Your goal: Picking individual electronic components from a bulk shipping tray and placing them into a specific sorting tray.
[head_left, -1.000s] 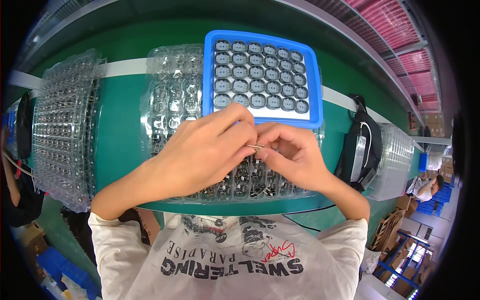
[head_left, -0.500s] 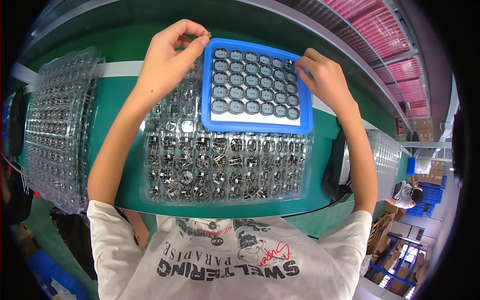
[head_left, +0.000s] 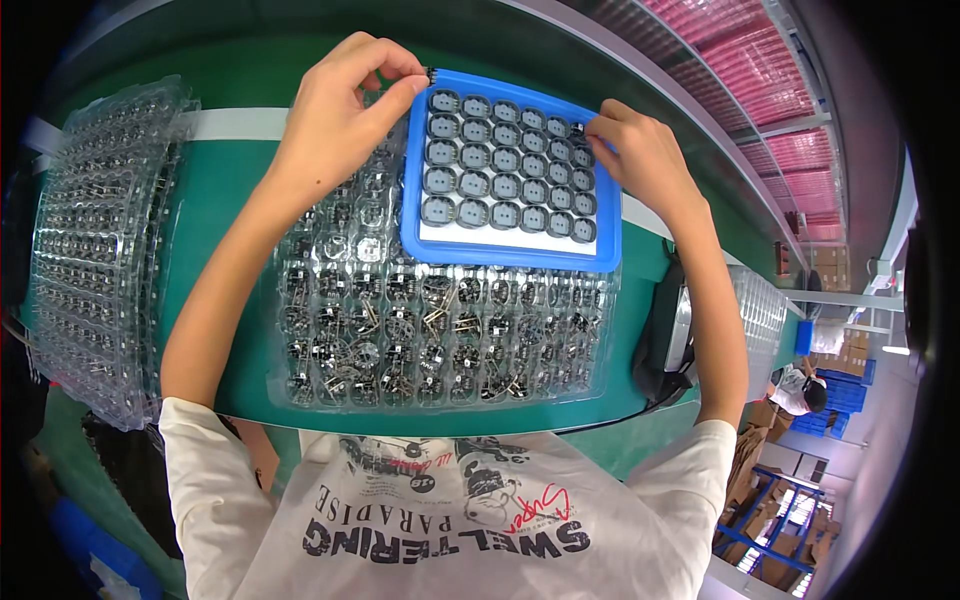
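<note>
A blue tray [head_left: 412,225] with a white bottom holds rows of small grey rounded housings [head_left: 505,160]. It rests on clear plastic blister trays [head_left: 440,390] whose pockets hold small dark electronic parts with metal leads. My left hand [head_left: 345,110] is at the tray's far left corner, thumb and forefinger pinching a small dark electronic part [head_left: 431,75]. At the far right corner is my right hand [head_left: 640,150], its fingers closed against a dark electronic part [head_left: 577,130] over the last housing of the far row. My fingers partly hide that part.
Another stack of clear blister trays [head_left: 105,250] stands on the green table [head_left: 225,190] at left. A black object [head_left: 655,340] with a cable lies right of the middle trays. More clear trays [head_left: 755,310] are farther right. A person [head_left: 800,390] is in the right background.
The view has shifted slightly. My left fingers have turned a little and the dark part now shows beyond their tips. My right hand stays at the same far right housing.
</note>
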Available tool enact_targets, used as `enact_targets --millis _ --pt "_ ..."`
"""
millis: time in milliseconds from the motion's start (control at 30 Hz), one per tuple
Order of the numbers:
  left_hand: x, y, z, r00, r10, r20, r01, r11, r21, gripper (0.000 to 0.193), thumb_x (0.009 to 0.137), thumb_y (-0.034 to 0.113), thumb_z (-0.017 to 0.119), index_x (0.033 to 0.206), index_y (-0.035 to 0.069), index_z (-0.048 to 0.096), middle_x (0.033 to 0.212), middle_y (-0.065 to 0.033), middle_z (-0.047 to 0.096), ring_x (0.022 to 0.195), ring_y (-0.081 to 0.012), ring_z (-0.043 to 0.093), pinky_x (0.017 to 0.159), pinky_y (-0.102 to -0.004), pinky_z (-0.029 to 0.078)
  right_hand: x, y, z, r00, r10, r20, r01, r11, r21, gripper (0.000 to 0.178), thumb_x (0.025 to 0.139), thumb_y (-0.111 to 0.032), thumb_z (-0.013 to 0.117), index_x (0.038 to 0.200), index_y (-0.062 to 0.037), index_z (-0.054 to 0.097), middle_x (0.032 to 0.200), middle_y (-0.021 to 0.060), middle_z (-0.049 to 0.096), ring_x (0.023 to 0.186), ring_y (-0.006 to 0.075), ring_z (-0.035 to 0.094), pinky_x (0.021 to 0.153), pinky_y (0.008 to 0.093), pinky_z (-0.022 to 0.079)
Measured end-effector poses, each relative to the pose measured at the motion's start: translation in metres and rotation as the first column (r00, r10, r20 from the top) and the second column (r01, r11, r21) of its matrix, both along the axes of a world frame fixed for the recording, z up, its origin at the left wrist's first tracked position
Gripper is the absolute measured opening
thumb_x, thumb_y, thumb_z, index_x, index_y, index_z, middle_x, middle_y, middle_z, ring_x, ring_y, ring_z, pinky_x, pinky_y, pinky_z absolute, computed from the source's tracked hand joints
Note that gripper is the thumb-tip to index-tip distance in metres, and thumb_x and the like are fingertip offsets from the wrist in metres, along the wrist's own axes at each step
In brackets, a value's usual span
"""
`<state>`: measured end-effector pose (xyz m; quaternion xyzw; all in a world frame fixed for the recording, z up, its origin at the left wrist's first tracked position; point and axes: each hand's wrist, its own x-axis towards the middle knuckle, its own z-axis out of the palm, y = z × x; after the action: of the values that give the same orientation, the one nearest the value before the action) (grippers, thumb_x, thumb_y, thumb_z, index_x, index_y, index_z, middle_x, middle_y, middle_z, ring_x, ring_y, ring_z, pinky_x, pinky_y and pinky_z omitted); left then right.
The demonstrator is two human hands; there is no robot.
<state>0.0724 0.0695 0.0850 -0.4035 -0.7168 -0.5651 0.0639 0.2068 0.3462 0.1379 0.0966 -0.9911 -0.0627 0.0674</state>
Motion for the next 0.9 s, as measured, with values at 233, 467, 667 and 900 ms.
enact_targets --millis 233,467,667,900 --pt "0.002 0.003 0.001 0.999 0.012 -0.042 -0.015 0.997 -0.081 0.011 0.083 0.013 0.064 0.085 0.002 0.061 0.08 -0.006 0.057 0.072 -0.0184 0.054 0.066 -0.0305 0.044 0.001 0.003 0.002 1.0 0.018 -0.022 -0.018 1.0 -0.021 0.006 0.076 -0.004 0.064 0.081 -0.0003 0.063 0.078 0.0102 0.054 0.066 0.0301 0.058 0.058 0.0399 0.046" --pt "0.005 0.006 0.004 0.999 -0.018 -0.05 0.012 0.994 -0.108 0.011 0.084 0.012 0.063 0.086 0.002 0.06 0.081 -0.0071 0.058 0.073 -0.0201 0.055 0.068 -0.0311 0.046 0.001 0.004 0.003 0.998 0.044 -0.039 -0.046 0.998 -0.035 0.005 0.076 -0.003 0.064 0.08 -0.0003 0.063 0.077 0.0106 0.054 0.065 0.03 0.057 0.058 0.0397 0.045" --pt "0.008 0.008 0.004 0.999 -0.039 -0.028 0.033 0.985 -0.167 0.01 0.084 0.011 0.063 0.087 0.001 0.06 0.082 -0.0082 0.058 0.074 -0.0214 0.058 0.067 -0.0315 0.047 0.001 0.006 0.001 0.999 0.048 -0.016 -0.049 0.996 -0.074 0.005 0.077 -0.003 0.064 0.081 -0.0002 0.063 0.077 0.0107 0.055 0.065 0.0301 0.058 0.058 0.0396 0.046" --pt "0.006 0.015 0.001 0.994 -0.064 -0.087 0.043 0.973 -0.227 0.011 0.083 0.011 0.063 0.086 0.001 0.06 0.081 -0.0105 0.058 0.074 -0.0259 0.057 0.067 -0.0358 0.046 0.001 0.006 -0.005 0.999 0.044 -0.002 -0.044 0.997 -0.06 0.006 0.078 -0.005 0.063 0.082 -0.0009 0.063 0.078 0.0103 0.056 0.068 0.0304 0.059 0.059 0.039 0.047"
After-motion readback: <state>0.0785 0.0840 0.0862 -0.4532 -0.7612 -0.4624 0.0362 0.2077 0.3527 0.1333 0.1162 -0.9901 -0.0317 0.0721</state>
